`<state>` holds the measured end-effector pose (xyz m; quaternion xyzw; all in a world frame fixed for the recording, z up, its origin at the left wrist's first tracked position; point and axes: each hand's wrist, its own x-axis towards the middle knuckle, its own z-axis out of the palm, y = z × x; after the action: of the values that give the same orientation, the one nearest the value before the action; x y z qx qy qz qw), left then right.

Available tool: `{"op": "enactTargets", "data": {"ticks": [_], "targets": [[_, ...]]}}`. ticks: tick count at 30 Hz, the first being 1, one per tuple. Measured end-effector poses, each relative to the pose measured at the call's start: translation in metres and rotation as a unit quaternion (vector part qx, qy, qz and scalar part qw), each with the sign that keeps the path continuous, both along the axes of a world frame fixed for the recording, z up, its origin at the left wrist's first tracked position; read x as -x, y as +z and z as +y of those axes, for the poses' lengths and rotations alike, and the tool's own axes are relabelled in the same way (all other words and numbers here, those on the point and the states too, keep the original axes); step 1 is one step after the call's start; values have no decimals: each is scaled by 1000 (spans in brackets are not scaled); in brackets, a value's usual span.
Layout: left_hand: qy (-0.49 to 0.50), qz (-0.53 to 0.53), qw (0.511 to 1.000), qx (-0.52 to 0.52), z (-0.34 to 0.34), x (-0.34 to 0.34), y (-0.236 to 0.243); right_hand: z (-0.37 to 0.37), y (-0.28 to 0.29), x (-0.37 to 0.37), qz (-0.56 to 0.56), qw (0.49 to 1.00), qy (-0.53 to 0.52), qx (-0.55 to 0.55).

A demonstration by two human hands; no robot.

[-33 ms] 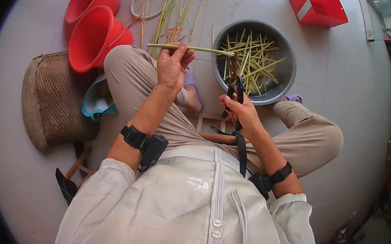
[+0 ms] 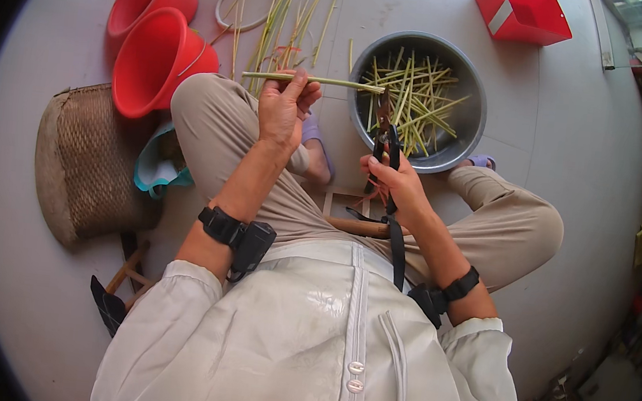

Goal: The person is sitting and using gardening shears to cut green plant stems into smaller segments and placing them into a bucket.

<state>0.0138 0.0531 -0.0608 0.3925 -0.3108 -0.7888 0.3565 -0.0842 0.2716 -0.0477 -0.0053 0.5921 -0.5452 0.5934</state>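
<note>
The floor (image 2: 577, 149) is of pale grey tiles. On the left side stand a brown woven basket (image 2: 109, 170) and two red plastic buckets (image 2: 184, 49); ahead is a round grey metal basin (image 2: 472, 118) with short cut yellow-green stalks (image 2: 414, 93) inside. The left hand (image 2: 284, 106) pinches one thin, straight green stalk (image 2: 333, 82) between thumb and fingers, almost level, its right end above the basin (beside the blades; whether they touch, I cannot tell). The right hand (image 2: 397, 183) is closed around the black-handled pruning shears (image 2: 394, 147). Compared with the earlier picture, hands, stalk and shears have kept their places.
</note>
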Motion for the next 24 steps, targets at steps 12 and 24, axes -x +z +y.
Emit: {"op": "enactTargets", "data": {"ticks": [12, 24], "targets": [[40, -29, 999, 0, 8, -16, 7, -24, 16, -3, 29, 999, 24, 4], [129, -11, 988, 79, -31, -40, 38, -103, 13, -22, 65, 994, 3, 92]]}}
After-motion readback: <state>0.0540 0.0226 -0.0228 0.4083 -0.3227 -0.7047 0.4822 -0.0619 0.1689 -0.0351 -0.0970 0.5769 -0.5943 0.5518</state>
